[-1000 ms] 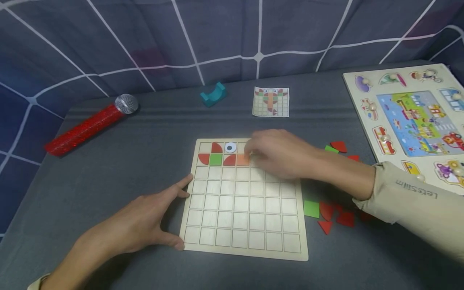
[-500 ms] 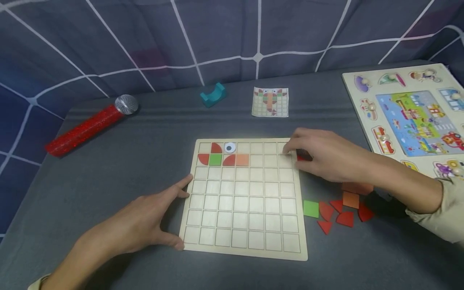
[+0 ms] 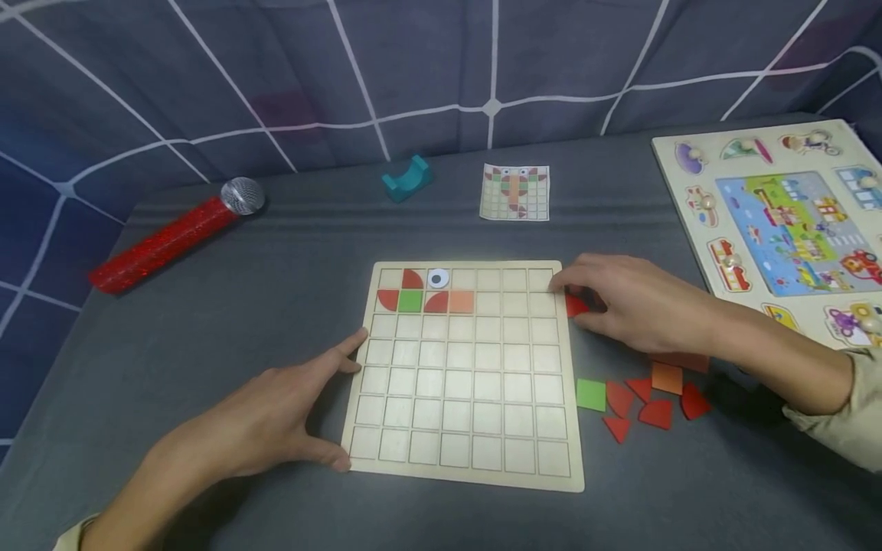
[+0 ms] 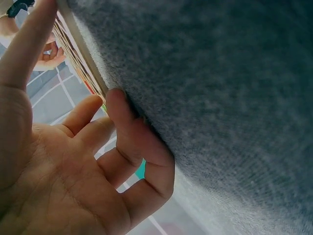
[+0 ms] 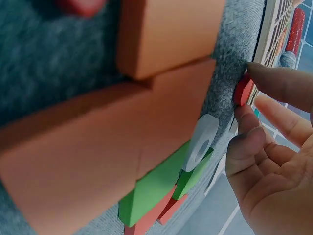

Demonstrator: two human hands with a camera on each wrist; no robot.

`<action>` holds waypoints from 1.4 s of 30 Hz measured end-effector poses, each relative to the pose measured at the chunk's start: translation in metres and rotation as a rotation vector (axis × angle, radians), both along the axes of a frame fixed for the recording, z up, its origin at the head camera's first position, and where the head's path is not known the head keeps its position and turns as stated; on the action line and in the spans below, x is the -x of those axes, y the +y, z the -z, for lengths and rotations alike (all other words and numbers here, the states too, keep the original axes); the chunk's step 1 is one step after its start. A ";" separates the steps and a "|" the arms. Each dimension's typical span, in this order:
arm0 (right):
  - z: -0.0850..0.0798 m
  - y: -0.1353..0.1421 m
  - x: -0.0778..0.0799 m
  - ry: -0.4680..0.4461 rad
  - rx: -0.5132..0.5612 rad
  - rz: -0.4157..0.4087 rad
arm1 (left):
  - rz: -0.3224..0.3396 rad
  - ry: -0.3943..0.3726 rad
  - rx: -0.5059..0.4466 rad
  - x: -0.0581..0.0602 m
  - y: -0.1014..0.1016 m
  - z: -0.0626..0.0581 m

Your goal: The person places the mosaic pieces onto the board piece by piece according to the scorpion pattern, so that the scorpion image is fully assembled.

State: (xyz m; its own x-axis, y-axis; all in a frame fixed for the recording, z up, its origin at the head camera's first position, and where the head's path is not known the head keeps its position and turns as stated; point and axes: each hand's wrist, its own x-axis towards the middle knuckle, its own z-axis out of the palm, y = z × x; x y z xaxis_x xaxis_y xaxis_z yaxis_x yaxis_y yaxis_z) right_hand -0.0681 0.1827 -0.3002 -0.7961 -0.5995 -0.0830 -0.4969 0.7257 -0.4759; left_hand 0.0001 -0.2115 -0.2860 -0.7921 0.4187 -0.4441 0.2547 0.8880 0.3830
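The right hand (image 3: 637, 302) pinches a red piece (image 3: 575, 306) just right of the board (image 3: 458, 383); the left hand (image 3: 272, 419), fingers spread, touches the board's left edge. Best brace it there, gripping the piece squarely.

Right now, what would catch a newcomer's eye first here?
Probably the pale gridded board in the middle, with an eye tile in its far row. The right hand pinches a red piece by the board's right edge. A glittery red microphone also stands out at the left.

Muted diffuse light, soft shadow beneath left hand (image 3: 279, 409), right-wrist foreground blurred
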 end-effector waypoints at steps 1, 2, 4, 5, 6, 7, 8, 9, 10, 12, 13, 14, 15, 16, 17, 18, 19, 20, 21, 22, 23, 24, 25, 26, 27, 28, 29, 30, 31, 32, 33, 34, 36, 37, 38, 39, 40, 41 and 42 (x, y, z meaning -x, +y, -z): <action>0.000 0.000 0.000 0.001 0.005 0.000 | 0.002 -0.002 -0.003 0.000 0.000 0.000; 0.000 -0.001 0.000 0.001 0.008 0.001 | -0.001 -0.004 -0.003 0.000 0.000 0.000; 0.001 -0.001 0.000 0.004 0.013 0.003 | -0.004 -0.012 -0.003 0.001 0.000 0.000; 0.001 -0.001 0.000 0.004 0.015 0.004 | -0.003 -0.015 -0.003 0.001 0.000 0.000; 0.001 -0.001 0.000 0.004 0.016 0.006 | -0.004 -0.019 -0.003 0.001 0.000 0.000; 0.001 -0.001 -0.001 0.004 0.017 0.009 | 0.000 -0.021 -0.007 0.001 0.000 0.000; 0.001 -0.001 -0.001 0.003 0.016 0.011 | 0.001 -0.024 -0.009 0.001 0.000 0.000; 0.001 -0.001 -0.001 0.003 0.015 0.013 | -0.003 -0.027 -0.009 0.001 0.000 0.000; 0.001 -0.002 -0.001 0.001 0.015 0.018 | -0.005 -0.030 -0.011 0.001 0.000 0.000; 0.001 -0.002 -0.002 0.001 0.008 0.024 | -0.001 -0.030 -0.019 0.001 0.000 0.000; 0.001 -0.003 -0.002 -0.002 0.003 0.028 | -0.006 -0.030 -0.019 0.001 0.000 0.000; 0.001 -0.003 -0.002 -0.002 -0.002 0.032 | -0.006 -0.031 -0.020 0.001 0.000 0.000; 0.000 -0.004 -0.002 -0.003 -0.008 0.035 | -0.008 -0.031 -0.020 0.001 0.000 -0.001; 0.000 -0.004 -0.002 -0.002 -0.013 0.037 | -0.003 -0.030 -0.022 0.001 0.000 0.000; 0.000 -0.004 -0.002 -0.001 -0.019 0.037 | -0.004 -0.030 -0.021 0.001 0.000 0.000; 0.000 -0.004 -0.002 -0.001 -0.024 0.039 | -0.009 -0.031 -0.016 0.001 0.000 -0.001; 0.000 -0.004 -0.002 0.001 -0.026 0.038 | -0.012 -0.032 -0.013 0.001 0.001 -0.001; 0.000 -0.004 -0.002 0.002 -0.028 0.038 | -0.007 -0.032 -0.016 0.001 0.001 -0.001; 0.000 -0.003 -0.002 -0.001 -0.029 0.039 | -0.004 -0.029 -0.016 0.001 0.000 -0.001; 0.000 -0.003 -0.002 -0.003 -0.031 0.041 | -0.001 -0.028 -0.016 0.001 0.000 -0.001; 0.000 -0.003 -0.002 -0.007 -0.032 0.044 | 0.002 -0.024 -0.016 0.001 0.000 -0.001; 0.000 -0.002 -0.002 -0.011 -0.032 0.044 | 0.010 -0.020 -0.018 0.001 0.000 -0.001; 0.000 -0.002 -0.002 -0.015 -0.031 0.043 | 0.016 -0.020 -0.023 0.001 0.000 -0.001; 0.000 -0.003 -0.001 -0.019 -0.030 0.043 | 0.022 -0.018 -0.026 0.001 -0.001 -0.001; 0.000 -0.003 -0.001 -0.025 -0.027 0.043 | 0.022 -0.017 -0.026 0.001 -0.001 -0.001; 0.000 -0.003 -0.002 -0.028 -0.023 0.041 | 0.021 -0.019 -0.027 0.001 -0.001 -0.001; 0.000 -0.003 -0.002 -0.031 -0.019 0.040 | 0.020 -0.020 -0.030 0.001 -0.001 -0.001; 0.000 -0.003 -0.002 -0.034 -0.016 0.040 | 0.019 -0.021 -0.031 0.001 -0.001 -0.001; 0.000 -0.003 -0.002 -0.037 -0.017 0.042 | 0.019 -0.020 -0.032 0.001 -0.001 -0.001; 0.000 -0.003 -0.002 -0.040 -0.018 0.045 | 0.020 -0.016 -0.033 0.001 -0.002 -0.001; 0.000 -0.003 -0.001 -0.044 -0.020 0.047 | 0.021 -0.013 -0.033 0.001 -0.002 -0.001; 0.000 -0.003 -0.001 -0.044 -0.026 0.049 | 0.022 -0.013 -0.035 0.001 -0.002 -0.001; -0.001 -0.003 -0.001 -0.045 -0.038 0.051 | 0.018 -0.015 -0.036 0.001 -0.002 -0.001; -0.002 -0.002 0.000 -0.042 -0.045 0.050 | 0.019 -0.017 -0.038 0.001 -0.002 -0.001; -0.003 -0.002 0.000 -0.040 -0.049 0.049 | 0.018 -0.020 -0.039 0.001 -0.002 -0.001; -0.004 -0.002 0.000 -0.035 -0.053 0.046 | 0.014 -0.024 -0.036 0.001 -0.001 -0.001; -0.005 -0.002 0.001 -0.027 -0.058 0.043 | 0.013 -0.027 -0.037 0.001 -0.001 -0.001; -0.006 -0.002 0.002 -0.019 -0.060 0.039 | 0.008 -0.030 -0.033 0.001 -0.001 -0.001; -0.007 -0.002 0.002 -0.013 -0.060 0.035 | 0.007 -0.032 -0.030 0.001 -0.001 -0.001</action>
